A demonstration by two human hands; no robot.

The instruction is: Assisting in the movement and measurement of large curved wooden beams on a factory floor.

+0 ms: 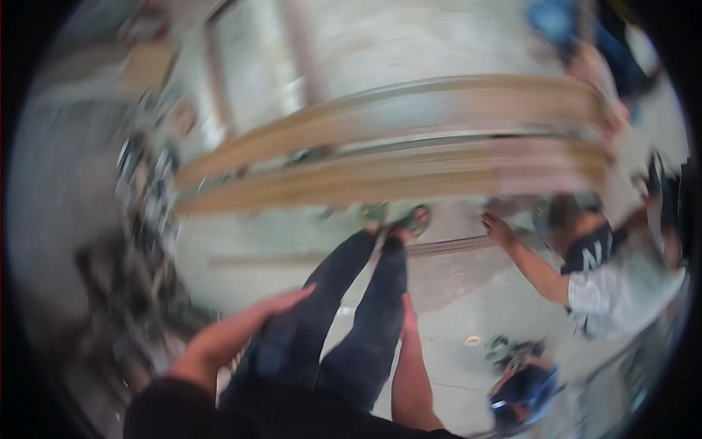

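My left hand [291,300] rests on my left thigh in dark trousers [292,347], its fingers stretched out and nothing held. Against the outer side of my right thigh lies my right hand [409,320], seen edge-on and blurred, looking flat and bare of any object. Beyond my feet two long wooden boards [409,172] [409,110] run side by side from left to right, apart from both my hands. Another person's hand [614,124] is at the right end of the boards.
A person [621,271] in a dark and light shirt bends in from the right, one arm stretched toward the boards. Blurred clutter [146,241] lines the left. A yellow ring [472,341] lies on the floor beside a blue object [523,395]. Long strips [446,246] lie past my feet.
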